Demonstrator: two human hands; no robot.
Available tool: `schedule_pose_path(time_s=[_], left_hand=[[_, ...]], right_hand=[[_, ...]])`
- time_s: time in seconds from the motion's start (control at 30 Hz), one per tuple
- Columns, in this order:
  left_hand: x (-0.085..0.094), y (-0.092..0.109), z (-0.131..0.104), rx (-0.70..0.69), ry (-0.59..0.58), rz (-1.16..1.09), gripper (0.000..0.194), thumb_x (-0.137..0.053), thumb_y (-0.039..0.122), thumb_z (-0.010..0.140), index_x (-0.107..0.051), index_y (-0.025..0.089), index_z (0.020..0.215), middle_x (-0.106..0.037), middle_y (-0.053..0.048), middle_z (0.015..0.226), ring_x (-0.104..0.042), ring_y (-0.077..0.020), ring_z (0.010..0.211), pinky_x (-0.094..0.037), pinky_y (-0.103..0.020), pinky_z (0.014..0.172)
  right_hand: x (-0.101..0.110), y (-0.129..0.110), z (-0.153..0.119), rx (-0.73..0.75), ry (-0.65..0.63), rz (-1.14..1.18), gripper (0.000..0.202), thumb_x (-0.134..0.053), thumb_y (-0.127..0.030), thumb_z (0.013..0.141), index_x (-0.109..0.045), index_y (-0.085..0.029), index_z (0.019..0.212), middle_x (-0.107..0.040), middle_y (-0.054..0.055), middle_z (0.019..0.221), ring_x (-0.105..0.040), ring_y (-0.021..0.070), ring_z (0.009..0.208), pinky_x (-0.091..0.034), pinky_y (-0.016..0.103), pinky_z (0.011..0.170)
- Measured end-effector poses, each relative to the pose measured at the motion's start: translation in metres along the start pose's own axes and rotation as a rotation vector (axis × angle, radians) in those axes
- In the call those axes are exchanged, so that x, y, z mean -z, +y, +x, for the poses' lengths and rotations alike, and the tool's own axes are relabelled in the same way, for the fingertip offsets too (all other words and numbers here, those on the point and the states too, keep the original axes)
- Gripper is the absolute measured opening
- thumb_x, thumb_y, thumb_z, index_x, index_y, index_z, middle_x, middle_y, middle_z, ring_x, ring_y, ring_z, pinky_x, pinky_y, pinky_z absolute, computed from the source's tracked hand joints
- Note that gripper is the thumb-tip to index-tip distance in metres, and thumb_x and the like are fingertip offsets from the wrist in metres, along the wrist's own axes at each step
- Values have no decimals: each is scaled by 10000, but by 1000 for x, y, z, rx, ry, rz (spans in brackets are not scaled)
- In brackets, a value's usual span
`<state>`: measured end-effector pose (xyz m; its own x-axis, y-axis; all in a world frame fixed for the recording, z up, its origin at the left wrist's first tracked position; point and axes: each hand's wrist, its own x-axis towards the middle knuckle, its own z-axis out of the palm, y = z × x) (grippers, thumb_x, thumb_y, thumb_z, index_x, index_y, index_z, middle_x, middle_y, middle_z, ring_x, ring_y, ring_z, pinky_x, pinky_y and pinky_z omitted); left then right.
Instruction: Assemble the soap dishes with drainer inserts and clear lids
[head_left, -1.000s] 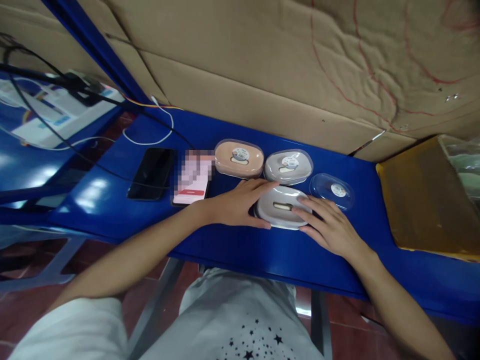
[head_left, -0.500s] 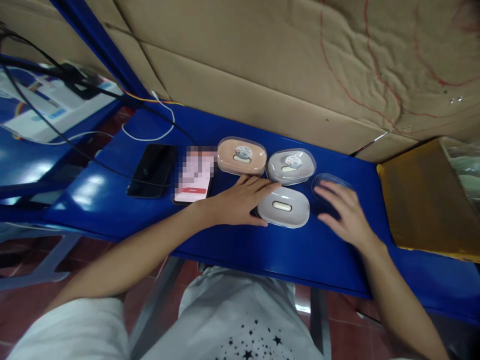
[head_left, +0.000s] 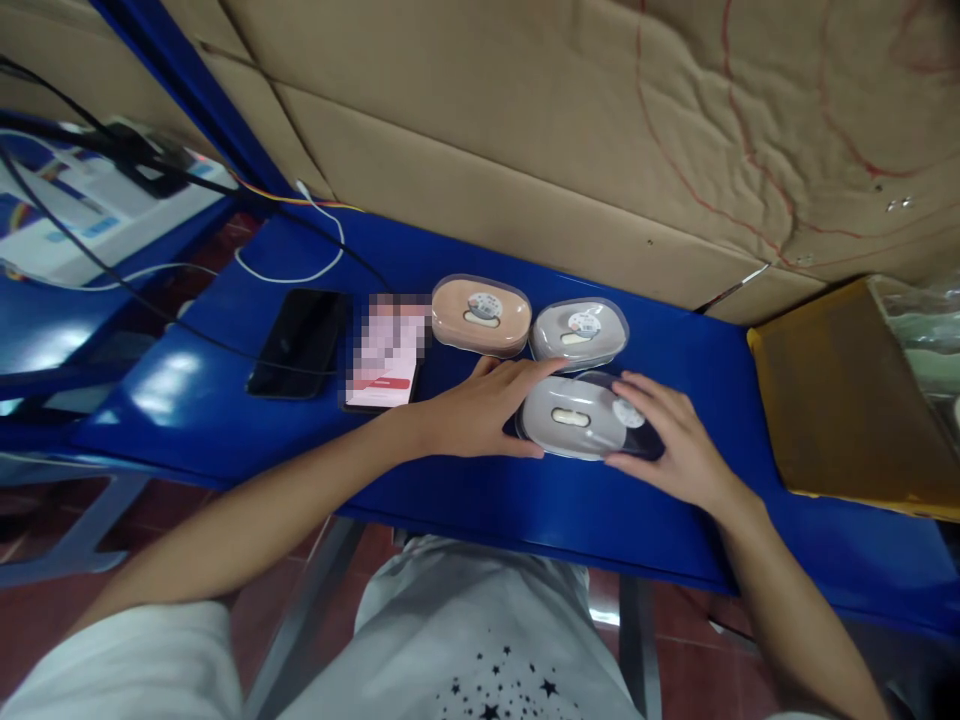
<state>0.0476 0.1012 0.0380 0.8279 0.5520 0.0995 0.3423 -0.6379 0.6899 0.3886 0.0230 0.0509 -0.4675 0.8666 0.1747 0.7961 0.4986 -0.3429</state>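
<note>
Close to me on the blue table is a pale grey oval soap box (head_left: 559, 418) with a small white capsule-shaped piece in its middle. My left hand (head_left: 487, 410) grips its left end, thumb at the front and fingers behind. In my right hand (head_left: 675, 430) is a clear plastic lid (head_left: 634, 418) with a round label. The lid overlaps the box top but extends past its right end, so the two are not lined up. Behind them stand a peach oval box (head_left: 457, 312) and another grey oval box (head_left: 600, 322), both under labelled clear lids.
A lit phone (head_left: 382, 365) and a dark phone (head_left: 296, 345) lie to the left, with cables near them. A cardboard box (head_left: 832, 400) stands at the right. Cardboard (head_left: 487, 150) lines the back, and a power strip (head_left: 112, 225) is at far left.
My right hand has brought the clear lid leftward from the table on the right, onto the grey box. My left hand has kept its hold on the box.
</note>
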Motion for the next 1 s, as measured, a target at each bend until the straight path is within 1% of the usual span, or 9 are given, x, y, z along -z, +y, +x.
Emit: schedule_pose_path(time_s=[0.1, 0.27, 0.37, 0.5, 0.73, 0.8, 0.87, 0.93, 1.0], left_hand=[[-11, 2, 3, -16, 18, 0, 1151, -861, 571, 892, -125, 356, 1751, -446, -156, 1717, -458, -416, 1548, -298, -620, 1262], [-21, 8, 6, -38, 31, 4, 1172, -899, 551, 867, -148, 367, 1748, -511, -162, 1664, -524, -409, 1483, -360, -580, 1208], [-22, 8, 6, -67, 15, 5, 1114, -883, 531, 895, -182, 361, 1743, -523, -157, 1652, -517, -391, 1494, -356, -551, 1215], [-21, 6, 6, -85, 10, 34, 1058, -851, 559, 919, -214, 351, 1739, -542, -163, 1629, -520, -387, 1489, -352, -542, 1211], [-19, 7, 7, -78, 13, 52, 976, -816, 551, 939, -279, 332, 1724, -554, -153, 1622, -541, -380, 1464, -369, -534, 1204], [-18, 8, 7, -76, 2, 56, 977, -812, 565, 939, -280, 336, 1725, -550, -154, 1623, -535, -381, 1470, -376, -536, 1204], [-15, 9, 6, -67, -26, 62, 1001, -818, 612, 922, -286, 344, 1727, -548, -158, 1617, -538, -390, 1464, -371, -554, 1216], [-12, 10, 5, -62, -68, 65, 1022, -827, 657, 897, -305, 363, 1726, -556, -153, 1604, -556, -398, 1441, -363, -576, 1228], [-7, 11, 3, -61, -108, 53, 1047, -834, 684, 877, -299, 395, 1730, -560, -136, 1605, -562, -400, 1439, -347, -597, 1248]], right_hand=[[-10, -19, 2, 83, -42, -15, 926, -748, -635, 958, -309, -350, 1722, -481, 163, 1691, -525, 416, 1494, -487, 626, 1144], [-11, -30, 0, 126, -31, -71, 947, -724, -621, 979, -232, -377, 1751, -462, 155, 1703, -510, 438, 1497, -489, 646, 1134], [-11, -35, 0, 126, -22, -89, 944, -704, -622, 993, -206, -379, 1757, -461, 161, 1697, -503, 442, 1497, -493, 653, 1132], [-15, -38, 0, 99, -20, -95, 939, -688, -636, 996, -206, -367, 1756, -454, 172, 1695, -507, 449, 1480, -498, 661, 1136], [-25, -41, 0, 65, -1, -73, 930, -688, -611, 1002, -211, -337, 1751, -423, 194, 1697, -468, 454, 1505, -454, 686, 1203], [-24, -41, 0, 51, -8, -37, 929, -687, -632, 995, -220, -354, 1749, -413, 187, 1704, -457, 453, 1520, -443, 696, 1214], [-18, -36, -1, 70, -63, 59, 938, -668, -694, 981, -232, -368, 1745, -388, 175, 1726, -438, 440, 1551, -451, 681, 1218], [-11, -27, -3, 111, -123, 216, 923, -567, -765, 998, -223, -353, 1748, -358, 166, 1754, -400, 411, 1596, -457, 645, 1233], [-3, -14, -3, 106, -95, 331, 838, -469, -742, 1052, -229, -338, 1747, -357, 156, 1764, -366, 373, 1628, -434, 616, 1263]])
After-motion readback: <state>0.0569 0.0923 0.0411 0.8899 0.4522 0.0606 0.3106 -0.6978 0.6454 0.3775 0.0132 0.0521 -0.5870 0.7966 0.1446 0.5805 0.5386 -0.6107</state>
